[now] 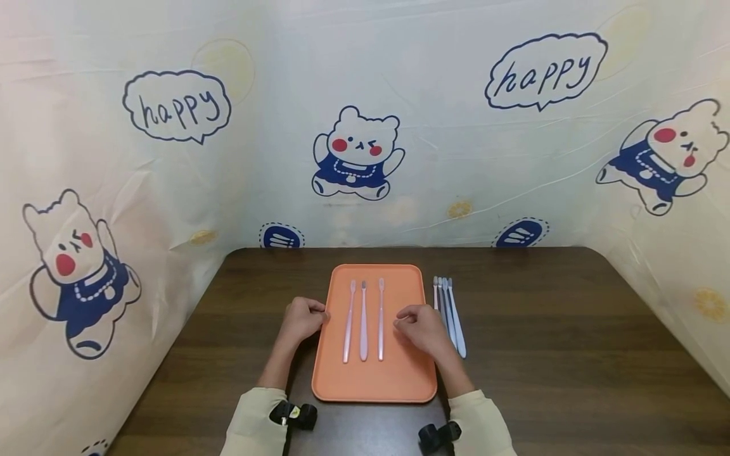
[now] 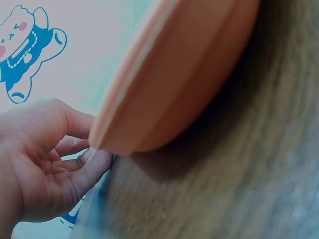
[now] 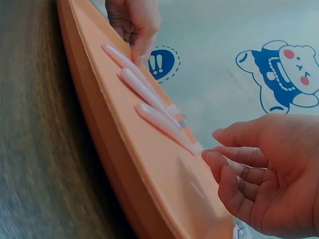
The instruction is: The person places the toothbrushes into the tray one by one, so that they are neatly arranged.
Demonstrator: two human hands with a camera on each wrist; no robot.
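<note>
An orange tray (image 1: 373, 383) lies on the table, and three pink toothbrushes (image 1: 364, 332) rest on it side by side, heads toward the far end. My left hand (image 1: 302, 318) pinches the tray's left rim; in the left wrist view the thumb is under the edge and the forefinger along its top. Over the right part of the tray hovers my right hand (image 1: 423, 328), fingers loosely curled with nothing between them. The rightmost pink toothbrush (image 3: 159, 122) is nearest to it. Just beyond the tray's right rim lie several bluish toothbrushes (image 1: 450, 316), partly hidden by the right hand.
The dark wooden table (image 1: 547, 354) extends to both sides of the tray. A pale cloth (image 1: 439, 164) printed with bears and "happy" bubbles hangs behind and along the sides. Each sleeve carries a black wrist camera (image 1: 439, 437).
</note>
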